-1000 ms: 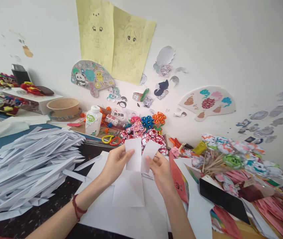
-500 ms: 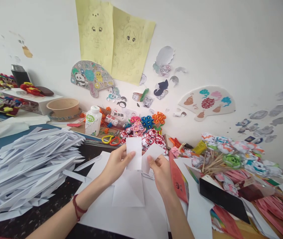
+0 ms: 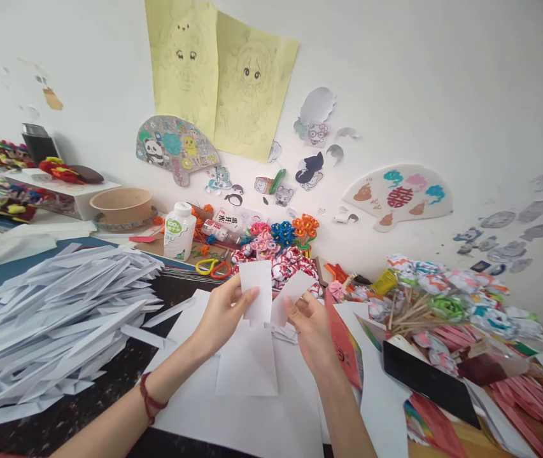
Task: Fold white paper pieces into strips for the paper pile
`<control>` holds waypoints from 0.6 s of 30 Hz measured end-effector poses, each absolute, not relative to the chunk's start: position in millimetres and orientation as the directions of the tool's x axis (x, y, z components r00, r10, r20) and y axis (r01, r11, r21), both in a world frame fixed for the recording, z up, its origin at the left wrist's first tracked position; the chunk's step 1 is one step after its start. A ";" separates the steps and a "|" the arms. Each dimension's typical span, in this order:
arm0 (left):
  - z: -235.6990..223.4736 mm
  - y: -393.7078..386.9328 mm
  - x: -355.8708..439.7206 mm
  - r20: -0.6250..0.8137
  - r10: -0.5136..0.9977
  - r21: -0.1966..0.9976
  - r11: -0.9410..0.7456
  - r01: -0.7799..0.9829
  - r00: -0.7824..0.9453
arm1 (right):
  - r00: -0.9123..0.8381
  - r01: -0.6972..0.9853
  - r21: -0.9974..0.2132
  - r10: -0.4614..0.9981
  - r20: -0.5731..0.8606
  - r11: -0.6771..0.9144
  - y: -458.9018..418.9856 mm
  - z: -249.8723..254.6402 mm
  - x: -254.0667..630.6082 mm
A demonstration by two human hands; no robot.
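Observation:
Between thumb and fingers, my left hand pinches a small white paper piece, which stands upright. My right hand grips another white paper slip, tilted to the right. The two pieces are close together at their lower edges; whether they join there I cannot tell. Just below them a white paper rectangle lies on larger white sheets. Some small white pieces lie beneath my right hand, partly hidden by it.
A big heap of folded white paper strips covers the left side. Behind my hands are scissors, a white bottle and red-white folded flowers. On the right lie a black phone, a red packet and wooden sticks.
Both hands stay in nearly the same place. The left paper piece tilts slightly, and the right slip has swung a little, leaning further right than a second ago.

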State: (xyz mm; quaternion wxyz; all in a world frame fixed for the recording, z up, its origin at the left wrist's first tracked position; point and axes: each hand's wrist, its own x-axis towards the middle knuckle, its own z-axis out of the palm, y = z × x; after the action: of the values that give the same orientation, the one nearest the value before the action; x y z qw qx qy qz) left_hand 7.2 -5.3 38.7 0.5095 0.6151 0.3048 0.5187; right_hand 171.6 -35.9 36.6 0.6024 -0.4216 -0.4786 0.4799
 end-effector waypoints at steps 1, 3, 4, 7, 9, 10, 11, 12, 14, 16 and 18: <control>38.4 -4.7 6.6 0.342 0.906 0.939 -0.320 -0.123 0.249 | 0.063 -0.173 -0.969 0.984 0.168 0.176 -35.3 36.2 172.1; 37.9 -3.4 5.6 0.353 0.910 0.935 -0.343 -0.084 0.215 | 0.058 -0.169 -0.972 0.986 0.154 0.161 -33.8 34.2 173.1; 37.7 -2.7 5.3 0.345 0.912 0.939 -0.333 -0.091 0.223 | 0.079 -0.167 -0.973 0.986 0.147 0.158 -33.2 32.8 173.6; 37.4 -1.1 5.5 0.266 0.906 0.962 -0.229 -0.149 0.330 | 0.181 -0.152 -0.972 0.972 0.153 0.181 -32.5 30.2 174.4; 37.2 -0.4 5.9 0.211 0.891 0.972 -0.148 -0.183 0.401 | 0.209 -0.140 -0.968 0.962 0.178 0.210 -32.9 30.7 174.4; 37.0 0.0 5.9 0.197 0.889 0.973 -0.124 -0.196 0.414 | 0.203 -0.139 -0.966 0.961 0.188 0.218 -33.1 31.2 174.4; 36.5 0.6 5.8 0.192 0.892 0.972 -0.113 -0.208 0.410 | 0.192 -0.142 -0.965 0.963 0.191 0.220 -33.2 31.6 174.4; 35.7 1.3 5.6 0.193 0.899 0.970 -0.114 -0.215 0.394 | 0.181 -0.145 -0.965 0.965 0.189 0.217 -33.1 31.7 174.6; 33.0 3.2 5.0 0.199 0.921 0.972 -0.141 -0.189 0.336 | 0.176 -0.138 -0.971 0.969 0.172 0.197 -32.3 30.2 175.5; 29.5 4.8 4.8 0.202 0.938 0.976 -0.168 -0.141 0.280 | 0.207 -0.115 -0.978 0.967 0.151 0.177 -30.9 27.1 176.9; 26.2 5.3 5.4 0.198 0.947 0.977 -0.171 -0.124 0.251 | 0.248 -0.092 -0.981 0.958 0.142 0.169 -29.7 23.7 178.5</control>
State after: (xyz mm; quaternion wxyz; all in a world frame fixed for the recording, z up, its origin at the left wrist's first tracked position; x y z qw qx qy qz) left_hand 5.4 5.3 26.2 0.5371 0.5806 0.3547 0.4986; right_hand 178.5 -29.7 23.7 0.6219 -0.4868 -0.4448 0.4223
